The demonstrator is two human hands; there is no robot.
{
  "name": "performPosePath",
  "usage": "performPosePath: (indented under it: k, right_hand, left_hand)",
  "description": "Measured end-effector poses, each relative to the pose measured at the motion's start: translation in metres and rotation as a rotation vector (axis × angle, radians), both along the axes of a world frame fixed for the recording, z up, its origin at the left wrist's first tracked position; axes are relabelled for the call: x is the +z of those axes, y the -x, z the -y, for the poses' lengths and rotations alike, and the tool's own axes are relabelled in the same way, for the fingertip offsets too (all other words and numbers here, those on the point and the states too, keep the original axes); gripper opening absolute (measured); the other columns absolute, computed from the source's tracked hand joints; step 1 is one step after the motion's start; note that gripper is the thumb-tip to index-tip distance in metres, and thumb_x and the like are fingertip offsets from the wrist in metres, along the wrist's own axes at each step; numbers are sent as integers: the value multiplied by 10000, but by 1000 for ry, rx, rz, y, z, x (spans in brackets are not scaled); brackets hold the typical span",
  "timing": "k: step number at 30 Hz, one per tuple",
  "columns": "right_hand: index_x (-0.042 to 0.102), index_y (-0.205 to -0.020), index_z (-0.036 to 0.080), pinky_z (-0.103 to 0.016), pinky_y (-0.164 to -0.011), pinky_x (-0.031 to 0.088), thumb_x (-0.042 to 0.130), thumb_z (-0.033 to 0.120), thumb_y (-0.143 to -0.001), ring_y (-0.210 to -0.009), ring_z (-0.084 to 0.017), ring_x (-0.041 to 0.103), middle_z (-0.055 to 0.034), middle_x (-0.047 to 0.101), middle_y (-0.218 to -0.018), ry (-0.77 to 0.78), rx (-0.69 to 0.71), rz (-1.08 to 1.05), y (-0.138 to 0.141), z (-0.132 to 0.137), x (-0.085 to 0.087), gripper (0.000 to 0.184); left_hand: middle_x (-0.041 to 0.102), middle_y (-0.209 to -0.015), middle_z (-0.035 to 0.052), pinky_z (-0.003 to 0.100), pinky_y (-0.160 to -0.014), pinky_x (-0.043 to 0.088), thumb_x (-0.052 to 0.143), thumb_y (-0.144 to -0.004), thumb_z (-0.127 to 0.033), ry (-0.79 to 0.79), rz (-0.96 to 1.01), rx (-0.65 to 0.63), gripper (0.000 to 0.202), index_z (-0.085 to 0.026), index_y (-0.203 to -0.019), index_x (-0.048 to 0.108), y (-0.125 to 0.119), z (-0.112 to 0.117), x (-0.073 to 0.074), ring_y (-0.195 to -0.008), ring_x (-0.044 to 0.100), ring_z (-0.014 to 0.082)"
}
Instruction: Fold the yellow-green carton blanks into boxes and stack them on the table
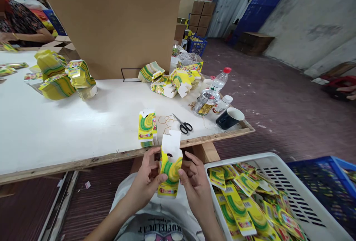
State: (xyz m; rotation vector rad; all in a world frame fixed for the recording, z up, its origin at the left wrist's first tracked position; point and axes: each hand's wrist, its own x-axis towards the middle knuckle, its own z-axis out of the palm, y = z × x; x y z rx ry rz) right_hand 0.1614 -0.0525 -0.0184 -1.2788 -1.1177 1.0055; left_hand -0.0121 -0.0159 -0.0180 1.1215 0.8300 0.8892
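On my feed, the left hand (147, 176) pinches the yellow carton (170, 176) by its left side, thumb on the front face. The carton sits between both hands, just before the edge of the table (111, 133), white flap (171, 142) raised. I'd grip lightly so the walls don't buckle. The right hand's (194, 178) thumb and fingers pinch the opposite edge; I'd keep them clear of the flap.

Workshop, worktable (111, 122), stacked cartons (197, 8), blue crates (258, 7)

White table (114, 118), maroon floor (264, 96), grey wall (314, 18)
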Motion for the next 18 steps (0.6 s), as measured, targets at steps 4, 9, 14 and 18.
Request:
performPosePath:
  k: [4, 9, 14, 18]
  right_hand:
    - [556, -1293, 257, -263, -693, 552, 596, 386, -958, -889, -194, 692, -71, 714, -1067, 29, 149, -2, -9, 0, 10, 361]
    - [634, -908, 211, -210, -544, 446, 574, 436, -963, -621, -133, 559, 10, 606, -743, 66, 222, 69, -18, -3, 20, 239]
    - [645, -855, 207, -239, -649, 505, 609, 381, -949, -725, -162, 617, -17, 644, -800, -22, 127, 104, -15, -7, 16, 200]
    - [631, -1212, 246, -326, -807, 562, 643, 342, -930, -926, -214, 690, -76, 718, -1034, -66, 8, 75, -14, -8, 11, 298]
  left_hand:
    - [730, -1138, 112, 335, -858, 560, 759, -847, -330, 73, 109, -155, 640, -258, -1381, 414, 8, -2, 10, -996, 717, 238]
    - [747, -900, 19, 221, -672, 525, 846, -760, -280, 232, 207, -264, 508, -235, -1111, 481, 8, 0, 12, -759, 714, 153]
    - [733, -1082, 59, 271, -781, 541, 800, -816, -283, 168, 199, -213, 716, -294, -1364, 340, 4, 1, 12, -933, 720, 189]
    - [740, -1121, 103, 303, -836, 545, 783, -825, -332, 112, 91, -223, 764, -251, -1447, 345, 5, -2, 8, -1012, 713, 236]
